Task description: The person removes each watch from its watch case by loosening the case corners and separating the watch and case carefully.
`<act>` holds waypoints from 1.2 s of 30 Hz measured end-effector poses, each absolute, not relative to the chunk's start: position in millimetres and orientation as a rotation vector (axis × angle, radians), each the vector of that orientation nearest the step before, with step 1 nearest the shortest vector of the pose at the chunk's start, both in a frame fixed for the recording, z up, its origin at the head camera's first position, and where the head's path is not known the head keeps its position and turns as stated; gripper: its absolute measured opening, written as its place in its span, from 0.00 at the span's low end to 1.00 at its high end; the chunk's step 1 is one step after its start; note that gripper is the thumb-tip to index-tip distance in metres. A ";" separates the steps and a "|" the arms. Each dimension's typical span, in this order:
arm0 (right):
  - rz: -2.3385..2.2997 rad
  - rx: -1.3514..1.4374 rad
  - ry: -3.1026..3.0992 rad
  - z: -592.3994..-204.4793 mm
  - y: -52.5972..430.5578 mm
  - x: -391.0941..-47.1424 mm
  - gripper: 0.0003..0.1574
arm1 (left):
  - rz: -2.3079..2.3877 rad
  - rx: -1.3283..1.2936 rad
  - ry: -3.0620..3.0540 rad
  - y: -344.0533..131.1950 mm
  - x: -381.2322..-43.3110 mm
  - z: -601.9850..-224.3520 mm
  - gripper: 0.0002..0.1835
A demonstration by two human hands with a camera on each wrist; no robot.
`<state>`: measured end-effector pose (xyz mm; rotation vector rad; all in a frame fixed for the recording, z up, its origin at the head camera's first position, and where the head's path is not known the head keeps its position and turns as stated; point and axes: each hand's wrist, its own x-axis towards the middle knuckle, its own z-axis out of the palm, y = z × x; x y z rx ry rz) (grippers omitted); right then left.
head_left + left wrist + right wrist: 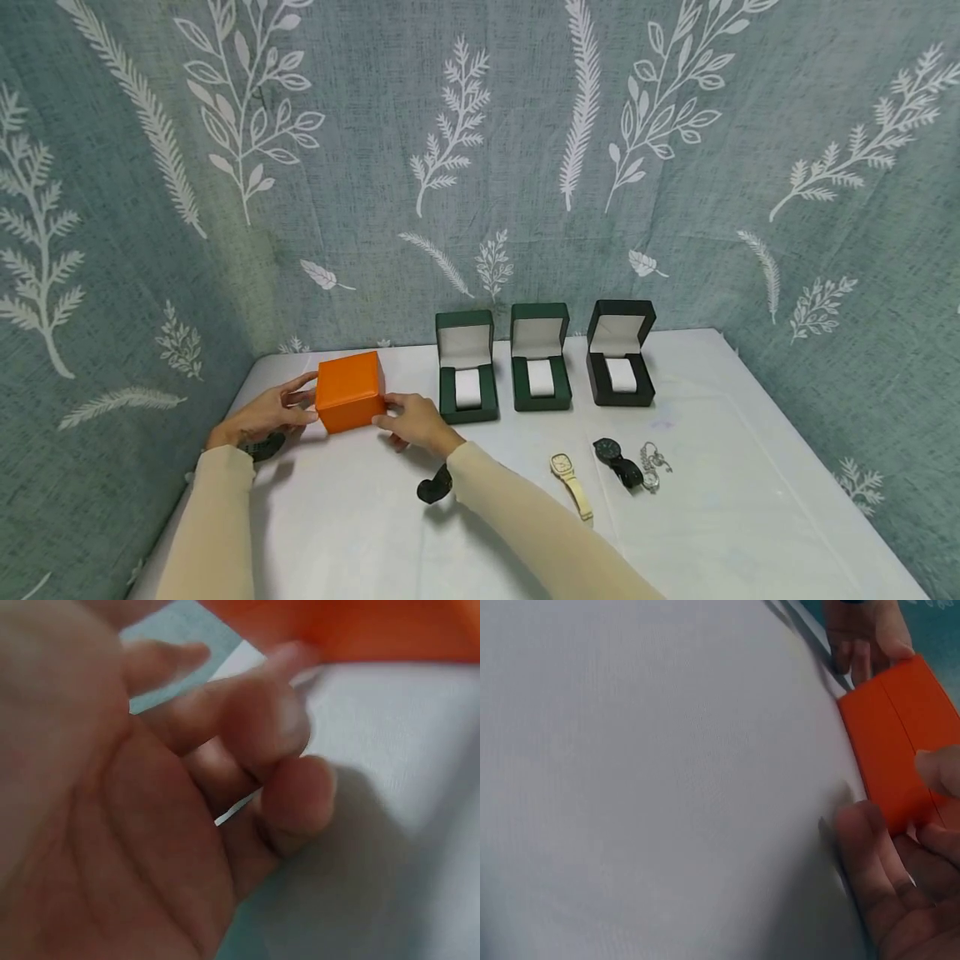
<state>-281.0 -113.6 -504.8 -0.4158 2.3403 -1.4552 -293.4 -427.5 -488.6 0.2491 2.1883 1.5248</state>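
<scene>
A closed orange box (pixel 349 392) is at the left of the white table, with a hand on each side. My left hand (pixel 264 410) holds its left side, thumb near the front corner and fingers bent. Opposite it, my right hand (pixel 422 423) grips the right side. In the right wrist view a seam runs across the orange box (pixel 889 727), and the right thumb (pixel 939 771) presses on its face. The left wrist view shows curled fingers below the blurred orange box (pixel 367 630); their contact there is unclear.
Two open green watch boxes (pixel 467 403) (pixel 542 385) and an open black watch box (pixel 621 375), each with a white cushion, line the back. A gold-coloured watch (pixel 573 485), a black watch (pixel 618 462) and a silver chain-like piece (pixel 652 467) lie at right. Patterned cloth (pixel 480 167) hangs behind.
</scene>
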 end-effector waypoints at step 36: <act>-1.471 -0.439 2.378 -504.5 -112.4 -280.9 0.35 | 1.409 0.306 2.209 -418.6 -296.8 -490.9 0.63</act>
